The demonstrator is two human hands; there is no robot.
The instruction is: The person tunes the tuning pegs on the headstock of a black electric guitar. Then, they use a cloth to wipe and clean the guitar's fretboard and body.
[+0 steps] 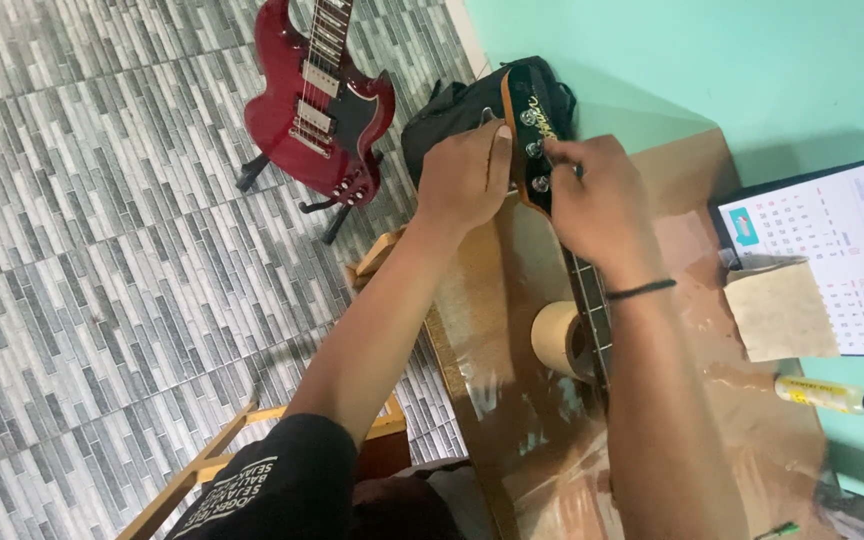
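A guitar neck (589, 300) lies lengthwise on the brown worktop (692, 190), its headstock (530, 120) pointing away from the person toward a black bag (452, 110). The left hand (464, 178) closes on the headstock's left edge; the right hand (592, 195) pinches a tuning peg (535, 148). A tape roll (560, 338) sits beside the neck.

Guitar neck (592, 300) mostly hidden under right forearm; red guitar (317, 95) cut off by top edge.
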